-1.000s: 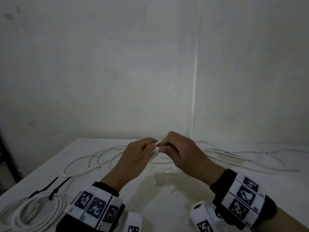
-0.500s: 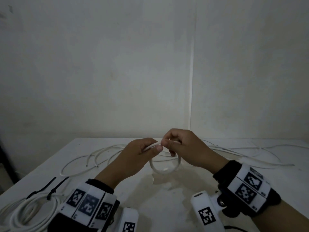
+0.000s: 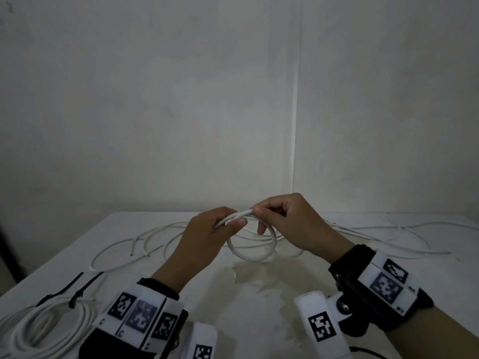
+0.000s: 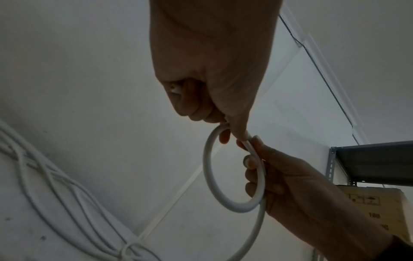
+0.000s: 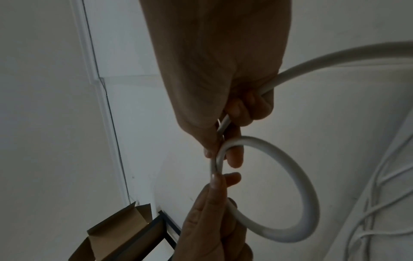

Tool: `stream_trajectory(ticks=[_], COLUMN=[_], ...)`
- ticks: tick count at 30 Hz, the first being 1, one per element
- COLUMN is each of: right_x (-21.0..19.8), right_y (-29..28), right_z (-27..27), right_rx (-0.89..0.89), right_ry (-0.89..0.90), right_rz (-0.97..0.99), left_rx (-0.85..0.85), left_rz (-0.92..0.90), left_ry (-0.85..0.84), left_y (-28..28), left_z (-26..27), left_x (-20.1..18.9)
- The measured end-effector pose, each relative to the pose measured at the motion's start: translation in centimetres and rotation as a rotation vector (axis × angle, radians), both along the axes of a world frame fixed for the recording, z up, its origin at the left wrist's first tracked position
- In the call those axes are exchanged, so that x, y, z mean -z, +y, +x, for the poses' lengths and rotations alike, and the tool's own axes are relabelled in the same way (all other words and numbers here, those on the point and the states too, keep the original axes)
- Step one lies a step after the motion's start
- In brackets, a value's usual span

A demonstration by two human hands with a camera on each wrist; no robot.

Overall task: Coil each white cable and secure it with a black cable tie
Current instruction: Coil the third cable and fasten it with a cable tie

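Both hands are raised over the middle of the white table (image 3: 259, 307), holding one white cable. It is bent into a small round loop (image 3: 252, 256) that hangs below them. My left hand (image 3: 234, 222) pinches the cable's end part between thumb and fingers. My right hand (image 3: 259, 216) pinches the same strands just to the right, with one finger through the loop. The left wrist view shows the loop (image 4: 232, 208) below my left hand (image 4: 225, 123). In the right wrist view the loop (image 5: 308, 194) hangs under my right hand (image 5: 221, 141). Two black cable ties (image 3: 77, 287) lie at a coiled white cable (image 3: 44, 330) at the near left.
Several loose white cables (image 3: 155, 237) sprawl across the back of the table and off to the right (image 3: 388, 239). The table's left edge (image 3: 51, 257) is close to the coil. A grey metal shelf (image 4: 368, 159) and a cardboard box (image 4: 368, 203) stand off the table.
One second ago the cable was pinched straight between the hands. A small loop has since formed and hangs below them, and the hands have moved slightly apart.
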State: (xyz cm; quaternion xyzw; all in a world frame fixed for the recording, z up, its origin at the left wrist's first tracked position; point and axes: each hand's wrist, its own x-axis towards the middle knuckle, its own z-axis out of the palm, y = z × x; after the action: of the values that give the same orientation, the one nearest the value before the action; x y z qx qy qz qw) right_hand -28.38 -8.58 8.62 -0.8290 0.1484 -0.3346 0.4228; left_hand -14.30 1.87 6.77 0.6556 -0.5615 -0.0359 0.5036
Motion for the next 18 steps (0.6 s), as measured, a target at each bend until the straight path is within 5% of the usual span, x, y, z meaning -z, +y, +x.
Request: stream_trajectory(ticks=[13, 18], right_x=[0.3, 0.5], right_y=[-0.9, -0.7], right_z=[-0.3, -0.5], right_rx=[0.048, 0.069], right_ry=[0.033, 0.023], right_rz=[0.067, 0.038], left_rx=[0.070, 0.272], left_rz=[0.319, 0.349], left_ry=[0.174, 0.506], left_y=[1.9, 2.6], left_z=[0.4, 0.1], left_x=[-2.0, -2.5])
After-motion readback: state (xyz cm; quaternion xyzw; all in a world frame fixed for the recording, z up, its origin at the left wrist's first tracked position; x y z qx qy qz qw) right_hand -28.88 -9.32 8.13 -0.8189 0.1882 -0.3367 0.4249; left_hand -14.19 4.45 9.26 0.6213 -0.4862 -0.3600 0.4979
